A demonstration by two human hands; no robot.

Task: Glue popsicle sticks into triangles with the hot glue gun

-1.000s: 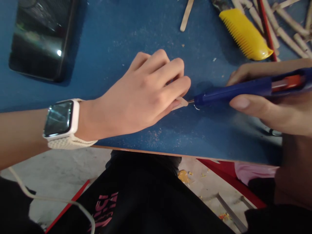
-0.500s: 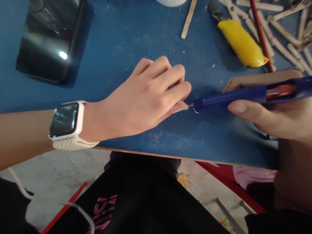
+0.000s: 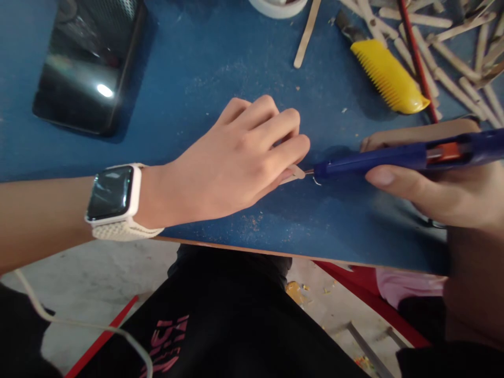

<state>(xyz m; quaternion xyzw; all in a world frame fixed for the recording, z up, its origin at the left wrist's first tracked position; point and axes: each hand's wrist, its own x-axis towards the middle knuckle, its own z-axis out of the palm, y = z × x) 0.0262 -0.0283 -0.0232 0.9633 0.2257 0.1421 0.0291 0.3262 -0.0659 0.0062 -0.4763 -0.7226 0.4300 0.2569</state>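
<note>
My left hand (image 3: 252,157), palm down over the blue table with its fingers curled, pinches a pale wooden craft stick (image 3: 298,172). Only the rounded end of that stick shows past the fingers. In my right hand (image 3: 429,194) lies a slim blue hand drill (image 3: 374,159), held almost level with the thumb along its near side. An orange-red part shows through a gap in its body. The drill's thin metal bit (image 3: 310,172) meets the end of the stick. A small pale curl sits just below the tip.
A yellow-handled brush or scraper (image 3: 389,76) and a red rod (image 3: 419,58) lie among several wooden sticks (image 3: 459,55) at the upper right. One loose stick (image 3: 307,34) is near a white bowl (image 3: 279,8). A black phone-like device (image 3: 88,68) rests upper left. The table edge (image 3: 236,249) runs near my lap.
The whole view has shifted slightly, so the table things sit a little lower and more of the bowl shows. Both hands keep their grip, and the bit stays at the stick's end.
</note>
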